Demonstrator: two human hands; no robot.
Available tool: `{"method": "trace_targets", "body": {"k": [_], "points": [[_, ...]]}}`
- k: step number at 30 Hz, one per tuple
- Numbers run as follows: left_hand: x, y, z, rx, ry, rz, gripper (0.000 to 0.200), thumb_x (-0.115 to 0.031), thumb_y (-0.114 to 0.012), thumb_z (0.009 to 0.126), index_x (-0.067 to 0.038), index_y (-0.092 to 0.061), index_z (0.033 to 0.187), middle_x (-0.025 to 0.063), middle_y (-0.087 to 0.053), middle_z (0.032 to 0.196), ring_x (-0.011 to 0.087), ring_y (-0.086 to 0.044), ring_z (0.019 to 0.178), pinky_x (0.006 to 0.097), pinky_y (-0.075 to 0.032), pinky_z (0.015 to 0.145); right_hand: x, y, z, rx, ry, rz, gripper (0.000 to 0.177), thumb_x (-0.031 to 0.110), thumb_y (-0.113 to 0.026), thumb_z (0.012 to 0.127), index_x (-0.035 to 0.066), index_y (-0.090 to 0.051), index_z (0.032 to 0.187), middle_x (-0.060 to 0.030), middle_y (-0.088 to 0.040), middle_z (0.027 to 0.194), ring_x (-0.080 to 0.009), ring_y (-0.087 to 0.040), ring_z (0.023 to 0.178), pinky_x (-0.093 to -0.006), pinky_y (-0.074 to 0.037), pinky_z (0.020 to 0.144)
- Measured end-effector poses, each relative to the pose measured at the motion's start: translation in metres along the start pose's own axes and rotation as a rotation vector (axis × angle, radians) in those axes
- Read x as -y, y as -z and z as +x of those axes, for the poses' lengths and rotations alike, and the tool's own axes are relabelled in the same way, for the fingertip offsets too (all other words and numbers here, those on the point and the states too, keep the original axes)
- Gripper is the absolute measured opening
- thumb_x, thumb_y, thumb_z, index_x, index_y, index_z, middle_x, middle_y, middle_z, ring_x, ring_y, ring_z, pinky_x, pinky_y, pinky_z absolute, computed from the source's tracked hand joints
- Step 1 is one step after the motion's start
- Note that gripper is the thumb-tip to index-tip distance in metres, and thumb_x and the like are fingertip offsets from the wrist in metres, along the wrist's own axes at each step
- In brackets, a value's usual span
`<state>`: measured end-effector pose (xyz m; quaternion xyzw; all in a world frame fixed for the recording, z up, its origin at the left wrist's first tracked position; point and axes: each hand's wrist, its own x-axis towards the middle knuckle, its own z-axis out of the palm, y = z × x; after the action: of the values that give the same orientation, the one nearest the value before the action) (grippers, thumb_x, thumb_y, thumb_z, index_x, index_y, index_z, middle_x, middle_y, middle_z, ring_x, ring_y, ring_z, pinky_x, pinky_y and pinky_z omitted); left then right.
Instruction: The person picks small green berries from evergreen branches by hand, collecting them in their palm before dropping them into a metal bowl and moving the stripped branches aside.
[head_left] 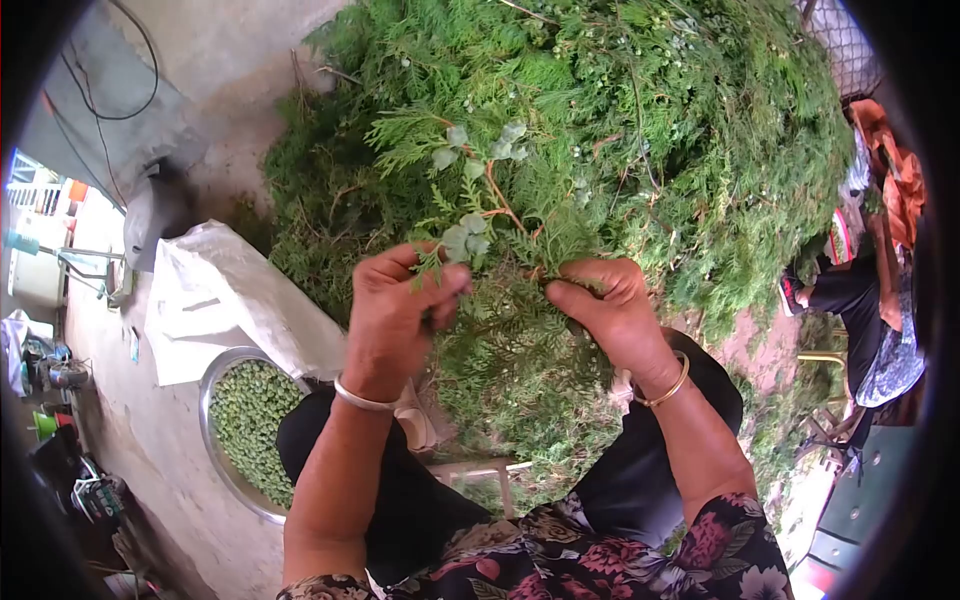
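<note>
A conifer sprig [508, 200] with flat, scaly green leaves and a reddish stem is held up in front of me. My right hand [615, 305] pinches its lower stem between thumb and fingers. Pale green seed cones [465, 238] grow in a cluster on the sprig's left side, and others [510, 140] show near its top. At the lower cluster, the fingers of my left hand [400, 310] are closed on the cones, with the thumb tip slightly blurred. Both wrists wear bangles.
A large heap of cut conifer branches [700, 130] lies ahead. On the left, a metal basin [207, 420] holds picked green cones beside a white sack [235, 290]. Loose greenery covers the ground between my knees. Another person [850, 290] sits at the right.
</note>
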<state>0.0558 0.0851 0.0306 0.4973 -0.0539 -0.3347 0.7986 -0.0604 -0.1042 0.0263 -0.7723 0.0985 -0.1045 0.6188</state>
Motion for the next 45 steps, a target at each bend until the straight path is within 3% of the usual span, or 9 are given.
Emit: {"method": "trace_targets", "body": {"k": [3, 10, 12, 16, 19, 27, 34, 40, 45], "points": [[0.013, -0.011, -0.002, 0.029, 0.016, 0.153, 0.013, -0.004, -0.067, 0.079, 0.002, -0.061, 0.090, 0.0093, -0.062, 0.073, 0.0075, -0.046, 0.053, 0.0208, -0.035, 0.046, -0.004, -0.006, -0.001, -0.010, 0.088, -0.086, 0.012, 0.005, -0.065, 0.082, -0.003, -0.059, 0.077, -0.0043, -0.047, 0.058, -0.0045, -0.039, 0.057, -0.0261, -0.035, 0.050], [0.032, -0.022, -0.001, -0.012, 0.178, -0.169, 0.013, -0.006, -0.068, 0.081, -0.002, -0.061, 0.092, 0.0008, -0.058, 0.074, 0.0062, -0.049, 0.059, 0.0207, -0.033, 0.047, -0.019, -0.020, -0.003, -0.010, 0.244, -0.283, 0.007, 0.004, -0.067, 0.079, -0.001, -0.062, 0.082, -0.0087, -0.059, 0.066, -0.0079, -0.051, 0.060, -0.0276, -0.042, 0.054], [0.035, -0.018, 0.000, 0.038, 0.174, -0.156, 0.011, -0.006, -0.067, 0.082, -0.002, -0.061, 0.091, 0.0004, -0.058, 0.073, 0.0063, -0.048, 0.058, 0.0208, -0.033, 0.047, -0.012, -0.022, -0.005, 0.016, 0.091, -0.013, 0.013, 0.003, -0.069, 0.080, 0.001, -0.066, 0.093, -0.0043, -0.068, 0.087, -0.0089, -0.061, 0.077, -0.0250, -0.049, 0.069], [0.041, -0.023, -0.007, 0.052, 0.190, -0.057, 0.008, -0.004, -0.066, 0.082, -0.002, -0.061, 0.089, 0.0000, -0.057, 0.070, 0.0063, -0.048, 0.055, 0.0211, -0.033, 0.045, -0.011, -0.023, -0.006, 0.054, -0.046, 0.204, 0.019, 0.002, -0.069, 0.080, 0.002, -0.068, 0.099, -0.0036, -0.069, 0.092, -0.0089, -0.061, 0.082, -0.0249, -0.050, 0.075], [0.038, -0.030, -0.009, -0.023, 0.265, -0.127, 0.009, -0.003, -0.066, 0.081, 0.000, -0.062, 0.088, 0.0017, -0.058, 0.070, 0.0073, -0.047, 0.053, 0.0220, -0.033, 0.044, -0.012, -0.023, -0.003, -0.040, -0.165, 0.364, 0.016, 0.005, -0.069, 0.082, 0.001, -0.068, 0.097, -0.0010, -0.069, 0.083, -0.0057, -0.057, 0.073, -0.0249, -0.049, 0.067], [0.030, -0.010, -0.018, 0.179, 0.302, -0.062, 0.030, -0.019, -0.067, 0.084, 0.004, -0.059, 0.100, 0.0095, -0.058, 0.077, 0.0091, -0.044, 0.055, 0.0226, -0.037, 0.049, -0.036, -0.003, 0.007, -0.298, 0.069, -0.045, 0.006, 0.002, -0.071, 0.079, 0.000, -0.066, 0.081, -0.0092, -0.060, 0.063, -0.0069, -0.046, 0.056, -0.0267, -0.042, 0.052], [0.044, -0.017, -0.013, 0.021, 0.384, -0.353, 0.055, -0.048, -0.059, 0.088, 0.003, -0.055, 0.109, 0.0119, -0.058, 0.090, 0.0124, -0.047, 0.063, 0.0266, -0.040, 0.055, -0.031, -0.012, 0.002, -0.365, 0.118, -0.379, 0.037, 0.003, -0.073, 0.076, -0.002, -0.041, 0.060, -0.0198, -0.040, 0.053, -0.0186, -0.026, 0.050, -0.0339, -0.032, 0.042], [0.045, -0.010, -0.002, -0.107, 0.457, -0.437, 0.038, -0.034, -0.064, 0.088, 0.000, -0.055, 0.100, 0.0114, -0.058, 0.087, 0.0132, -0.047, 0.061, 0.0241, -0.038, 0.051, -0.016, -0.016, 0.001, -0.249, 0.123, -0.425, 0.026, 0.000, -0.069, 0.077, -0.003, -0.046, 0.064, -0.0226, -0.045, 0.057, -0.0351, -0.035, 0.047, -0.0344, -0.036, 0.044], [0.033, -0.018, -0.015, 0.031, 0.390, -0.096, 0.020, -0.018, -0.065, 0.086, -0.001, -0.056, 0.093, 0.0096, -0.058, 0.077, 0.0107, -0.043, 0.055, 0.0222, -0.035, 0.047, -0.017, -0.007, 0.005, -0.232, 0.095, -0.431, 0.021, -0.003, -0.066, 0.076, -0.005, -0.047, 0.068, -0.0238, -0.046, 0.058, -0.0255, -0.050, 0.045, -0.0343, -0.038, 0.045]]}}
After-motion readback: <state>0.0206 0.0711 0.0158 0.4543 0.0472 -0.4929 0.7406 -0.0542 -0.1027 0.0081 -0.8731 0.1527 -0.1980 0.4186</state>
